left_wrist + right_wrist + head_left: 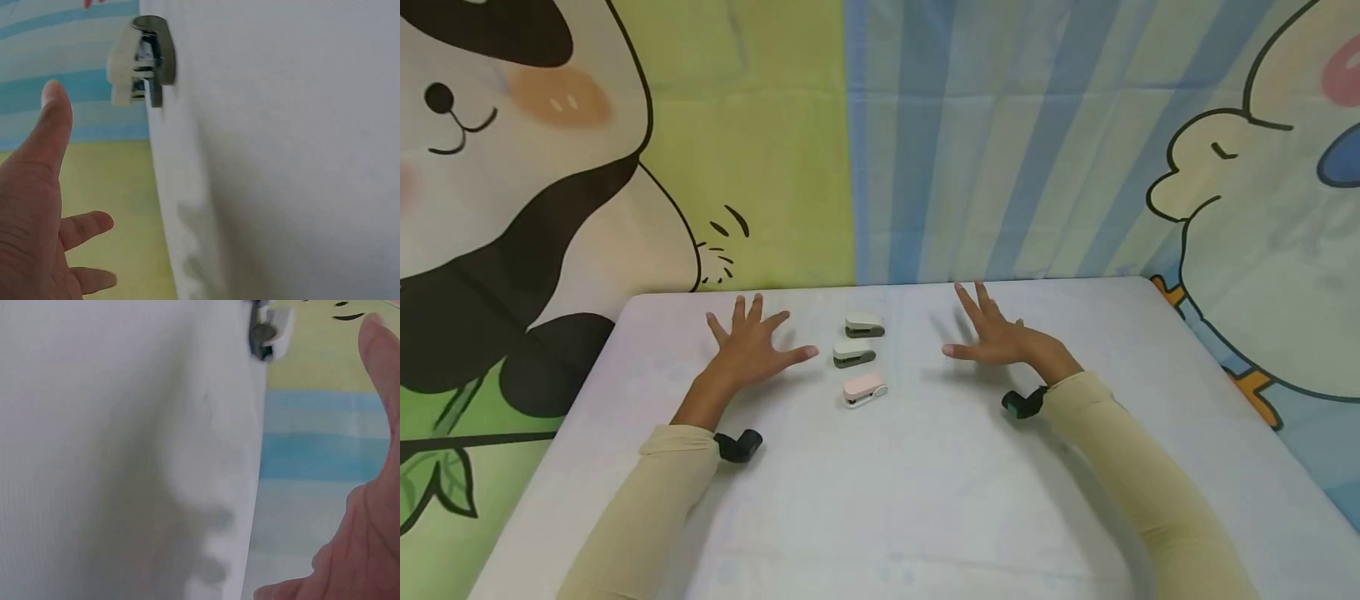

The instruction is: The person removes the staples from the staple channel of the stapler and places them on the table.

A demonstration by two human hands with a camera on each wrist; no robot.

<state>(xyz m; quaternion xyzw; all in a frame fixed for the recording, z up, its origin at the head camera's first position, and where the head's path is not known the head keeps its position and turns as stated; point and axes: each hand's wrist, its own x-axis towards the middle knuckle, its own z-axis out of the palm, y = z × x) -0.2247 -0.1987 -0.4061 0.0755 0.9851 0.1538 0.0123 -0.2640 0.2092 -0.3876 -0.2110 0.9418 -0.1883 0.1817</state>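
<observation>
The pink stapler (863, 387), the middle white-and-grey stapler (853, 353) and the far white-and-grey stapler (864, 324), three in all, form a short column on the counter (880, 500), between the two hands. Their long axes run roughly from side to side. The pink and middle ones slant, right end a little farther from the person; the far one lies nearly square across. The grey base shows beyond the white top at the right end of both pale ones.

The left hand (751, 348) is spread wide and holds nothing, its thumb pointing towards the middle stapler but apart from it. The right hand (1003, 340), also spread and holding nothing, is farther from the column.

The left wrist view shows one white-and-grey stapler end-on, exposing the gap between top and base; the right wrist view catches only a blurred part.

Two beige sleeves (640, 508) and two black wrist devices (739, 447) show from above. Behind hangs a cartoon-printed backdrop (775, 150).
</observation>
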